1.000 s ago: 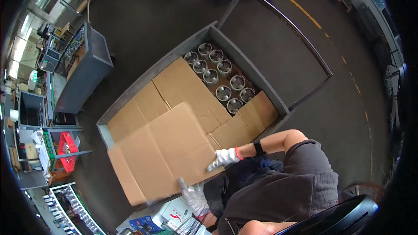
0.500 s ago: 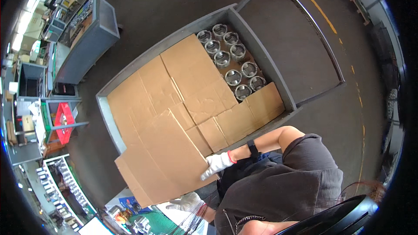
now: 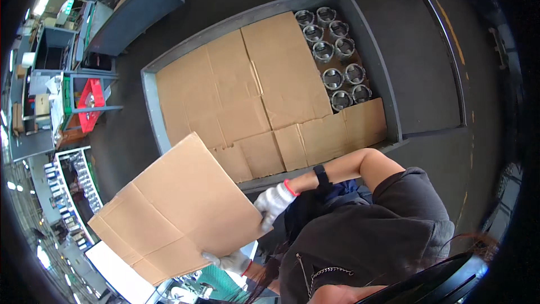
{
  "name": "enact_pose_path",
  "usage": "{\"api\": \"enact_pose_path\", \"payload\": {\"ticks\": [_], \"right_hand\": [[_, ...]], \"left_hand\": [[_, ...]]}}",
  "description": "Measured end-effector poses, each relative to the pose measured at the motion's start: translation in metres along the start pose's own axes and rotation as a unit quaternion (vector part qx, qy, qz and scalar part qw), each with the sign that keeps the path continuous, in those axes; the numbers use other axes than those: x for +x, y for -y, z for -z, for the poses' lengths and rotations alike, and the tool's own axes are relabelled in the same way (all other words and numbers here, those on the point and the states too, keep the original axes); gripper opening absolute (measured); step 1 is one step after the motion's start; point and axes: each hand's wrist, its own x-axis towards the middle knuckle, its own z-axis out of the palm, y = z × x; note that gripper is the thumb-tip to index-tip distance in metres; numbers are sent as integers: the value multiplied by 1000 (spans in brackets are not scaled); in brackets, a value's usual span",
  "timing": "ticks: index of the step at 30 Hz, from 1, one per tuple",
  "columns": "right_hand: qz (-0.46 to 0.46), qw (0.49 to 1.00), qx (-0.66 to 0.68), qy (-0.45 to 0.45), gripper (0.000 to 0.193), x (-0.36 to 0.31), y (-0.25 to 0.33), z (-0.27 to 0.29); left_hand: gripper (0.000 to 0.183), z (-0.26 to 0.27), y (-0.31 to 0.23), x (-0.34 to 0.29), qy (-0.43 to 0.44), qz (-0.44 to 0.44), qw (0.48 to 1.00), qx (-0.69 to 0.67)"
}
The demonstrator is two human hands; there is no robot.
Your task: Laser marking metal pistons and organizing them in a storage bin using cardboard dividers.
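Observation:
A folded-creased cardboard sheet [image 3: 180,208] is held up in front of me, tilted, over the near left corner of a grey-walled cart [image 3: 388,79]. My right hand [image 3: 274,205], in a white knit glove with a red cuff, is closed on the sheet's right edge. At its lower edge, my gloved left hand [image 3: 229,261] grips it too, the fingers partly behind the board. Inside the cart, more cardboard [image 3: 225,90] lies flat over most of the load. Several round silver metal parts, like pistons [image 3: 333,79], stand uncovered at the cart's right end.
A tubular push handle [image 3: 447,39] extends from the cart's right side. At the left stand a grey workbench [image 3: 140,11], a red bin [image 3: 91,104] on a stand, and a rack [image 3: 79,191] with rows of parts. Green mesh [image 3: 216,281] lies below my left hand.
The held cardboard sheet has moved left and away from the cart, with both hands still on it. More of the flat cardboard in the cart now shows. The view has shifted.

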Motion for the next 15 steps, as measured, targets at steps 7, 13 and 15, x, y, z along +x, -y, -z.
{"api": "enact_pose_path", "payload": {"ticks": [7, 13, 15], "right_hand": [[-394, 757, -451, -263, 39, -36, -72, 123], [-480, 668, -485, -298, 60, -120, -151, 136], [-484, 674, -496, -256, 61, -123, -147, 133]], "left_hand": [[60, 27, -73, -49, -99, -322, 846, 414], [60, 40, -77, -67, -220, -216, 906, 290], [60, 43, -75, -70, -232, -191, 915, 268]]}}
